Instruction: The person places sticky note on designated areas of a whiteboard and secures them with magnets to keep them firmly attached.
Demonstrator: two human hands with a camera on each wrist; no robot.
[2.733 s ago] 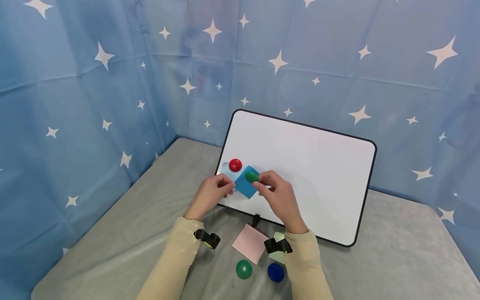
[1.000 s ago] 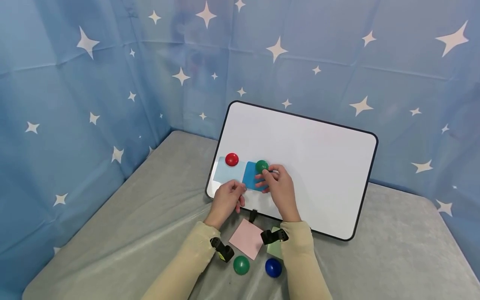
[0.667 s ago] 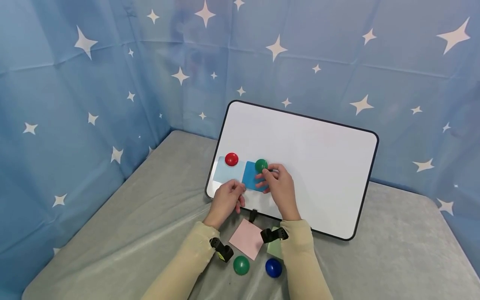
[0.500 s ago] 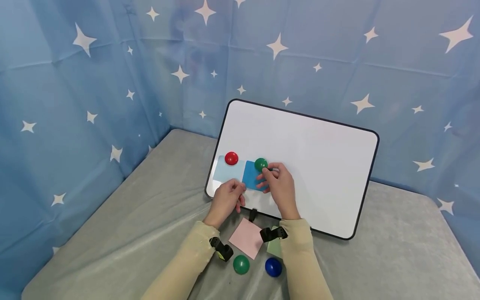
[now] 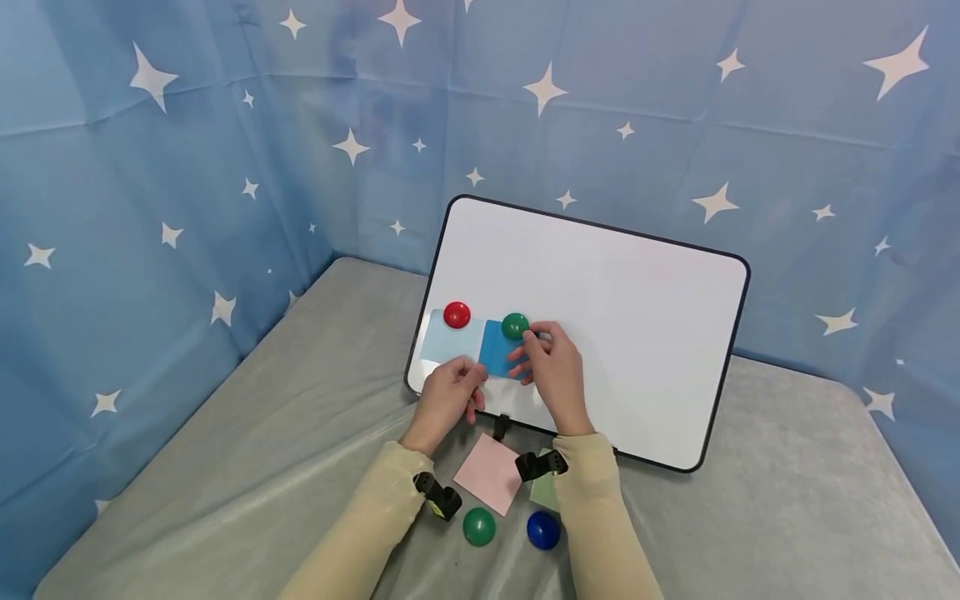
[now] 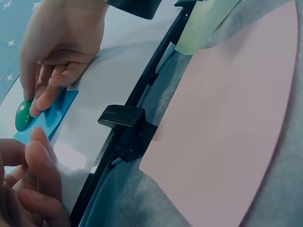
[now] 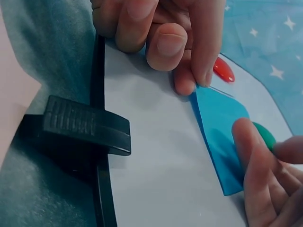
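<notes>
A blue sticky note [image 5: 492,348] lies against the whiteboard [image 5: 637,333], just right of a light blue note [image 5: 450,337] under a red round magnet [image 5: 457,315]. My left hand [image 5: 447,398] pinches the blue note's lower left corner between thumb and forefinger, as the right wrist view shows. My right hand [image 5: 557,373] holds a green round magnet [image 5: 515,326] by its right edge, at the blue note's upper part. Its other fingers [image 7: 246,137] lie over the note's right side, hiding part of it. Whether the magnet bears fully on the board I cannot tell.
A pink note [image 5: 489,475] and a pale green note [image 5: 543,492], partly behind the right wrist, lie on the grey cloth [image 5: 225,467]. Nearer are another green magnet [image 5: 479,527] and a blue magnet [image 5: 543,530]. A black clip [image 6: 124,118] sits at the board's lower edge.
Since the oldest frame, the blue note has turned from slanted to level, and the green magnet has gone flat and up. My left hand has shifted down and right. During the last second both hands barely move.
</notes>
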